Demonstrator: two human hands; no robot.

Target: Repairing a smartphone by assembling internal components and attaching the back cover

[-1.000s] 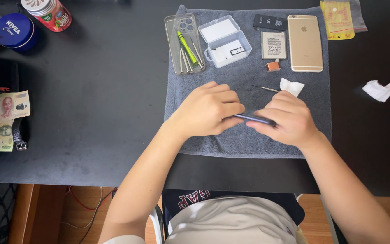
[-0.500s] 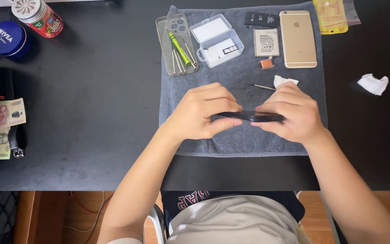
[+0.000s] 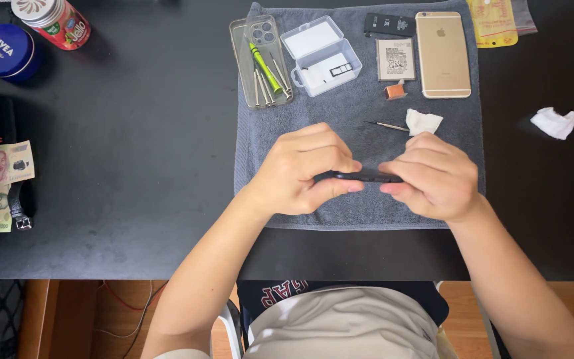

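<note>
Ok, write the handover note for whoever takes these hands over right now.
Left hand: gripping the left end of a thin dark phone, held edge-on above the grey towel.
Right hand: gripping its right end.
On the towel: clear case holding screwdrivers, open clear plastic box, loose battery, gold phone face down, thin metal tool, white wad.
Done: tools and parts laid out.
Left: cannot tell whether the dark phone is opened; nothing visibly separated from it.

Grey towel [image 3: 313, 133]; gold phone [image 3: 442, 56]; black table [image 3: 134, 133]; green screwdriver [image 3: 264, 61].
</note>
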